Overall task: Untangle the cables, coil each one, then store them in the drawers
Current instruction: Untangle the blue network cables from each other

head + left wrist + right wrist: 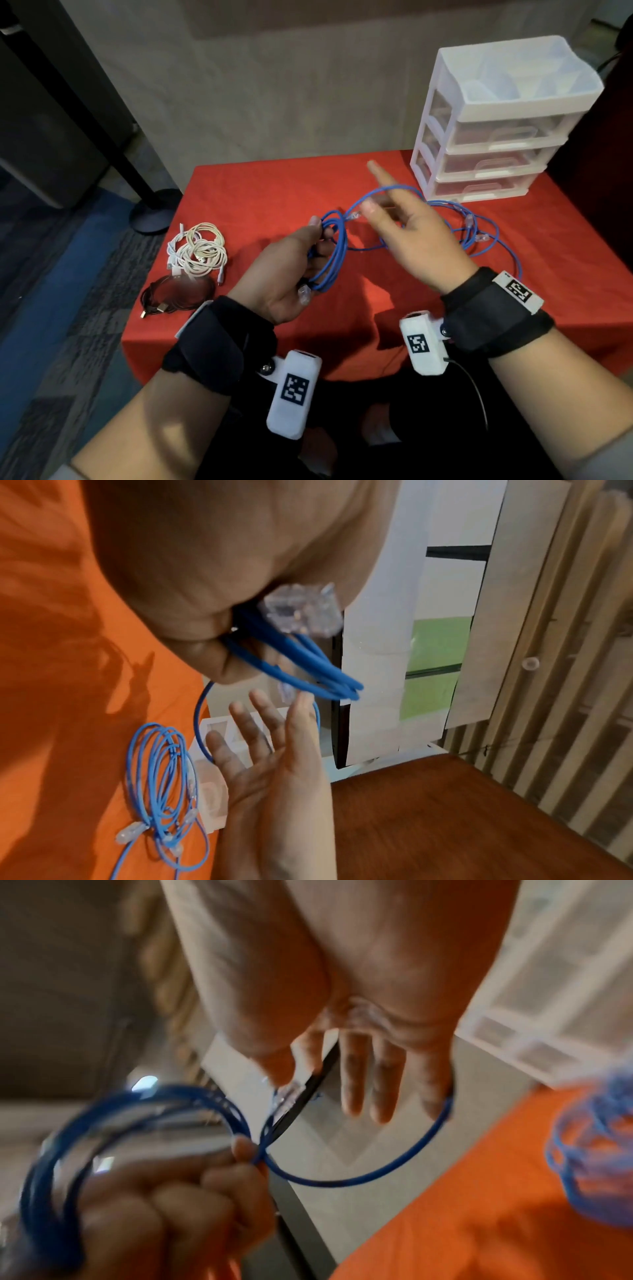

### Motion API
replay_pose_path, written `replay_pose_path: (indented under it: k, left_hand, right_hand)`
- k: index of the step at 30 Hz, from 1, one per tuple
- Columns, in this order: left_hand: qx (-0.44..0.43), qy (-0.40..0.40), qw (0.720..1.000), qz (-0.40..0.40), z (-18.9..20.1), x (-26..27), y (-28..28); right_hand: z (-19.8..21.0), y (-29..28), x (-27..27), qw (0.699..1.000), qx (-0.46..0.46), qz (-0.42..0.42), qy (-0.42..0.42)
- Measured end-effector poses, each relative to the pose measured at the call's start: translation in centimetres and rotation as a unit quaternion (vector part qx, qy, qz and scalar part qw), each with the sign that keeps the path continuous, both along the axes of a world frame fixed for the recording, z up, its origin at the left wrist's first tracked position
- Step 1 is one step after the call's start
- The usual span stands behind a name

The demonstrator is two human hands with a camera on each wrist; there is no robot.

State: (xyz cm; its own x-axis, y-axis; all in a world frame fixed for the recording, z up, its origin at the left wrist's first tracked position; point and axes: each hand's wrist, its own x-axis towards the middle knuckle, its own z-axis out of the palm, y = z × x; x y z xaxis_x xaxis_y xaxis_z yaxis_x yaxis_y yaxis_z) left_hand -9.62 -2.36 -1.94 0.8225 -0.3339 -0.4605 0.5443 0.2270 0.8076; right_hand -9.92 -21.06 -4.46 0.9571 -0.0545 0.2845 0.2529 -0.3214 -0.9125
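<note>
My left hand (294, 260) grips a coil of blue network cable (334, 246) above the red table (257, 192); a clear plug (301, 610) sticks out at the heel of its palm. From the left fist (164, 1204) one loose loop (342, 1183) runs out and round the little-finger side of my right hand (411, 226). That hand has straight, spread fingers (356, 1074), and the cable's other clear plug (287, 1096) hangs by its thumb. More tangled blue cable (479, 240) lies on the cloth to the right.
A white three-drawer unit (496, 120) stands at the table's back right, all drawers closed. Coiled white cables (202, 253) and a coiled black cable (174, 298) lie at the left edge. A black pole base (154, 212) stands on the floor beyond.
</note>
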Motion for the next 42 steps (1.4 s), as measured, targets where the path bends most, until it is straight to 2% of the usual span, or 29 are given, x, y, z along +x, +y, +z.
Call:
replay_pose_path:
  k: [2, 4, 6, 9, 11, 13, 15, 16, 18, 20, 22, 24, 25, 27, 29, 32, 34, 36, 40, 42]
  left_hand:
    - [-0.02, 0.002, 1.0, -0.004, -0.1, 0.3, 0.2]
    - [-0.035, 0.016, 0.999, -0.004, -0.2, 0.8, 0.7]
    - [-0.059, 0.032, 0.998, 0.006, 0.2, 1.2, 1.8]
    - [-0.074, 0.021, 0.997, 0.005, 0.8, 1.4, 3.3]
    - [-0.033, -0.026, 0.999, -0.004, 0.4, 1.4, 3.7]
    - [0.014, -0.081, 0.997, 0.013, 0.0, 1.5, 3.4]
    - [0.068, -0.15, 0.986, 0.04, -0.5, 1.7, 3.0]
    - [0.108, -0.191, 0.974, 0.047, -0.7, 1.7, 2.9]
    - [0.191, -0.278, 0.94, 0.048, -1.1, 1.7, 2.7]
    - [0.241, -0.352, 0.904, 0.033, -1.1, 1.3, 2.2]
    - [0.264, -0.417, 0.87, 0.004, -0.8, 0.9, 1.5]
    - [0.256, -0.452, 0.854, -0.029, -0.4, 0.7, 1.0]
    - [0.247, -0.454, 0.855, -0.044, -0.2, 0.6, 0.9]
    - [0.208, -0.417, 0.882, -0.068, 0.0, 0.5, 1.0]
    - [0.147, -0.351, 0.919, -0.099, 0.3, 0.3, 1.3]
    - [0.089, -0.264, 0.948, -0.155, 0.5, 0.3, 1.7]
    - [0.06, -0.228, 0.956, -0.172, 0.8, 0.3, 1.8]
    - [0.048, -0.212, 0.96, -0.176, 0.8, 0.3, 1.6]
    - [0.085, -0.263, 0.948, -0.157, 0.5, 0.4, 1.3]
    - [0.103, -0.274, 0.949, -0.117, 0.8, 0.8, 1.6]
  right_hand:
    - [-0.2, -0.2, 0.1, 0.98, -0.198, 0.025, -0.028]
    - [-0.6, -0.4, -0.1, 0.943, -0.331, 0.042, 0.005]
    - [-1.4, -1.1, 0.0, 0.916, -0.4, 0.034, 0.022]
    - [-2.3, -2.8, -0.1, 0.863, -0.503, -0.003, -0.048]
    - [-2.7, -3.4, -0.2, 0.826, -0.561, 0.045, -0.044]
    - [-2.9, -3.1, -0.6, 0.814, -0.57, 0.11, -0.036]
    - [-2.6, -2.7, -1.0, 0.829, -0.537, 0.145, -0.059]
    - [-2.4, -2.5, -1.2, 0.847, -0.505, 0.145, -0.08]
    - [-1.6, -2.1, -1.8, 0.898, -0.407, 0.105, -0.13]
    - [-0.9, -1.1, -2.3, 0.952, -0.255, 0.038, -0.166]
    - [-0.1, 0.2, -2.4, 0.986, -0.122, 0.012, -0.11]
    - [0.2, 0.9, -2.1, 0.995, -0.075, 0.059, -0.012]
    - [0.3, 1.0, -1.9, 0.992, -0.087, 0.086, 0.015]
    - [0.3, 0.7, -1.8, 0.988, -0.083, 0.12, 0.047]
    - [0.6, 0.7, -1.9, 0.988, 0.002, 0.137, 0.067]
    - [1.2, 1.1, -2.5, 0.966, 0.174, 0.154, 0.114]
    - [1.5, 1.7, -2.8, 0.951, 0.225, 0.153, 0.149]
    - [1.6, 2.2, -2.9, 0.955, 0.218, 0.134, 0.151]
    - [1.5, 2.2, -2.8, 0.964, 0.199, 0.13, 0.121]
    - [1.1, 1.6, -2.9, 0.966, 0.169, 0.154, 0.118]
